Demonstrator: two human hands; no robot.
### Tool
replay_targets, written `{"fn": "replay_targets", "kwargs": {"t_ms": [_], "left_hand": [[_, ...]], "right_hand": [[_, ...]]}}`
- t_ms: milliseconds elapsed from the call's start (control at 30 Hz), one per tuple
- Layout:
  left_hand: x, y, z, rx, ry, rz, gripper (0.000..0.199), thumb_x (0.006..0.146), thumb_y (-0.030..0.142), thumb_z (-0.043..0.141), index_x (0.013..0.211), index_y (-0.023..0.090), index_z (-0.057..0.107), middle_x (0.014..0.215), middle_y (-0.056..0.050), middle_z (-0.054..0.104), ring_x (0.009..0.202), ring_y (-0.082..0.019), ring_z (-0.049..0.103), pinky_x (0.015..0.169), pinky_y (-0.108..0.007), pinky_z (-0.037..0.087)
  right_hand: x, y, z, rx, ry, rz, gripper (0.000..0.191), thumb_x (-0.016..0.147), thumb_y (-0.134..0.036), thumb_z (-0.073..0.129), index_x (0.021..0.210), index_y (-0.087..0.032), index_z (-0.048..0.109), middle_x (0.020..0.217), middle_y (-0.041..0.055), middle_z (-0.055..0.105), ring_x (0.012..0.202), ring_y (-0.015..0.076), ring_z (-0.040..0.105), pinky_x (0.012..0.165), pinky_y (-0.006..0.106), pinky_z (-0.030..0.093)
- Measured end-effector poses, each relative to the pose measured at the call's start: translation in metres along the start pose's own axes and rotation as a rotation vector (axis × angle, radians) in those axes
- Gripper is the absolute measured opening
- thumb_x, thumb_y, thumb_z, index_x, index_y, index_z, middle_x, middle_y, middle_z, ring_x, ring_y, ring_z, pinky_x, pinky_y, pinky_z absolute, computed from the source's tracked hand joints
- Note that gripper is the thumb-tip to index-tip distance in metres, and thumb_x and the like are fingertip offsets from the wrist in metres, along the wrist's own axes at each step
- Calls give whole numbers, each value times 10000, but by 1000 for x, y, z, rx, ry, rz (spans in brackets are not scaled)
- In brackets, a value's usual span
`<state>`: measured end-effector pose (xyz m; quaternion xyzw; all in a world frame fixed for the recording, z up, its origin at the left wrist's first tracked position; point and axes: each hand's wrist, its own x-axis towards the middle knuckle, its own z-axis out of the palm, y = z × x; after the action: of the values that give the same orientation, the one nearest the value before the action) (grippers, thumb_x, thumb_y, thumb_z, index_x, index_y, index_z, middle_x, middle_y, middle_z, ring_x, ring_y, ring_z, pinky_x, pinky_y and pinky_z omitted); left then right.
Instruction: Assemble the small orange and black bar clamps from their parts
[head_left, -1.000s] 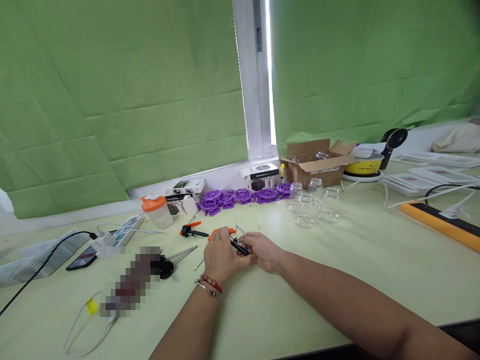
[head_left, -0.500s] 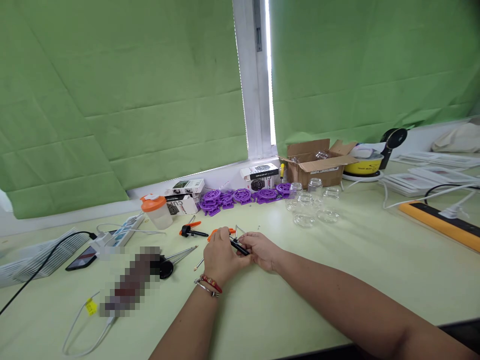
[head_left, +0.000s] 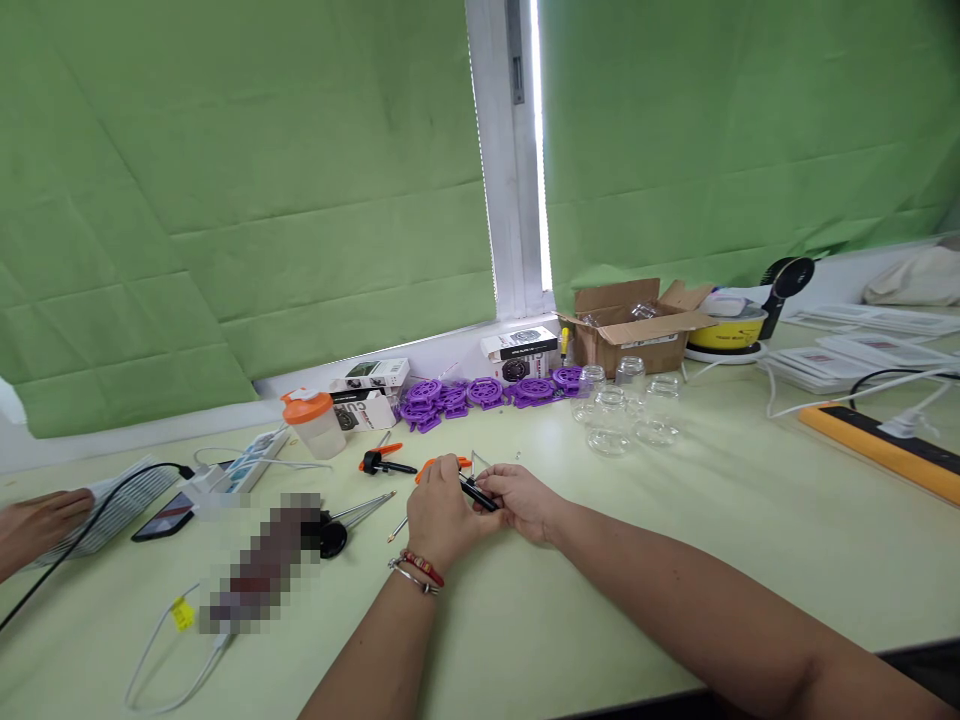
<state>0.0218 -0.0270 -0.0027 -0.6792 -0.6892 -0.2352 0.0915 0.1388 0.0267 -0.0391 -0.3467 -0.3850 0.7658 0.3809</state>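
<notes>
My left hand (head_left: pixel 441 515), with bracelets at the wrist, is closed around a black rod-like part (head_left: pixel 480 494) with an orange piece (head_left: pixel 429 466) beside it. Against the rod's right side, my right hand (head_left: pixel 523 500) pinches a thin bent metal piece that looks like a hex key (head_left: pixel 480 460). Fingers hide where the metal meets the rod. Left of my hands lies a black and orange part (head_left: pixel 382 462), similar in colour. Closer to me are thin metal rods (head_left: pixel 365 507) with a black round end (head_left: pixel 331 538).
Purple wheel-like plastic parts (head_left: pixel 486 393) line the back. Glass jars (head_left: pixel 611 405) stand before an open cardboard box (head_left: pixel 637 335). An orange-lidded shaker (head_left: pixel 313 422) stands left. Another person's hand (head_left: pixel 49 520) touches striped sheets (head_left: pixel 131 505). An orange power strip (head_left: pixel 885 445) lies right.
Another person's hand has come in from the left edge onto the striped sheets. My own hands have hardly moved.
</notes>
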Motion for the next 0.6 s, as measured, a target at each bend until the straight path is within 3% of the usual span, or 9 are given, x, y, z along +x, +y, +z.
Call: {"fn": "replay_targets", "kwargs": {"t_ms": [600], "left_hand": [[0,-1,2,8,15,2,618,498,541,675,943,212,400,920,-48,566,899,-237,553,661,-300,417]], "right_hand": [[3,2,-5,36,-20,21,110,632,-124,564,739,-144,554,581,-8,559,568,151,612,495,236,449]]}}
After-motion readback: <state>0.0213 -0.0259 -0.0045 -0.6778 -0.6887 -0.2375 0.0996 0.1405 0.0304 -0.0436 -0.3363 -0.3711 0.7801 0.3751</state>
